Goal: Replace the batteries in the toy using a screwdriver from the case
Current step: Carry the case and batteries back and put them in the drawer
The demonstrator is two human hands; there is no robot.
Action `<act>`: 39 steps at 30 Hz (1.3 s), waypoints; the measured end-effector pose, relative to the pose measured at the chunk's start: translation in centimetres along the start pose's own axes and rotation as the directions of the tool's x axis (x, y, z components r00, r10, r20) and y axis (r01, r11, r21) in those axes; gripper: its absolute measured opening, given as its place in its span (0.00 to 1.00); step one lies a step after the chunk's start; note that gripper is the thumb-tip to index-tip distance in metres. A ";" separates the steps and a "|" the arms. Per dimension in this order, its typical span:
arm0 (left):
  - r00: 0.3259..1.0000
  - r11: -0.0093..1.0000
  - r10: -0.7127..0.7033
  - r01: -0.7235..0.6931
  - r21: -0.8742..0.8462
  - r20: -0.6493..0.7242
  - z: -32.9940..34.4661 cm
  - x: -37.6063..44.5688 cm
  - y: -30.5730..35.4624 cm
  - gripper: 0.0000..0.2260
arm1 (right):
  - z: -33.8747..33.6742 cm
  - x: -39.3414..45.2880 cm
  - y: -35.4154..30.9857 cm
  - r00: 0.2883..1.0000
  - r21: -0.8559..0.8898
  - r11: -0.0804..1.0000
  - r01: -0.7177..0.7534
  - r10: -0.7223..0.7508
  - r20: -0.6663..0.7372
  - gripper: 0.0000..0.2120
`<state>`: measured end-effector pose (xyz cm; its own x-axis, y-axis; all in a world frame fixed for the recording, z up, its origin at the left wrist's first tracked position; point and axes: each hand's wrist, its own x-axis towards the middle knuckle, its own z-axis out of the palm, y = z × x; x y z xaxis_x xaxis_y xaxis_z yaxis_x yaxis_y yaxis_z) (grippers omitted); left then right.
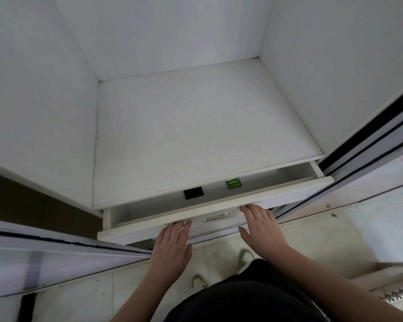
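Dark clothing [242,296] fills the bottom of the view, with two pale slippers [221,268] on the light tiled floor [312,240] just beyond it. Both forearms reach forward from there to a white drawer [289,189] that stands partly pulled out of a white cupboard.

The left hand [172,247] lies flat against the drawer front, its fingers straight and together, the tips touching the upper edge of the front to the left of a small metal handle [215,217]. It grasps nothing. The right hand [262,225] lies the same way to the right of the handle, its fingers straight and their tips on the top edge of the front, thumb spread out to the side; it too holds nothing. The handle sits between the two hands, touched by neither.

Inside the drawer, near its back where the shelf overhangs it, a small black case [193,192] lies roughly in the middle. To its right, well apart from it, lies a green pack of batteries [233,183]. No toy can be made out in the drawer.

Above the drawer a bare white shelf [196,135] runs back to the cupboard's rear wall. Sliding door panels with dark tracks [358,140] stand on either side.
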<state>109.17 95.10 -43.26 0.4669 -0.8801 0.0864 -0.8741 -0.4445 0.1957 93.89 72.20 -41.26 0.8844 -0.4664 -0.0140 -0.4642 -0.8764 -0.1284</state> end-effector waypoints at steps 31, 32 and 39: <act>0.910 0.935 -0.335 0.353 -0.030 0.245 -1.9 8.2 -0.3 0.25 | -2.2 9.5 3.9 0.917 0.208 0.971 0.120 -0.189 0.352 0.25; 0.898 0.925 -0.351 0.377 -0.050 0.265 -2.3 8.4 -0.1 0.24 | -2.8 9.9 3.8 0.907 0.228 0.967 0.110 -0.191 0.376 0.25; 0.847 0.874 -0.471 0.485 0.002 0.245 -4.2 6.6 1.7 0.25 | -5.2 12.0 3.6 0.814 0.178 0.970 0.165 -0.235 0.531 0.25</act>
<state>111.34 89.22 -38.29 0.7743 -0.5775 -0.2587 -0.5380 -0.8160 0.2115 102.59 62.86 -36.70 0.8545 -0.1097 -0.5077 -0.2963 -0.9058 -0.3030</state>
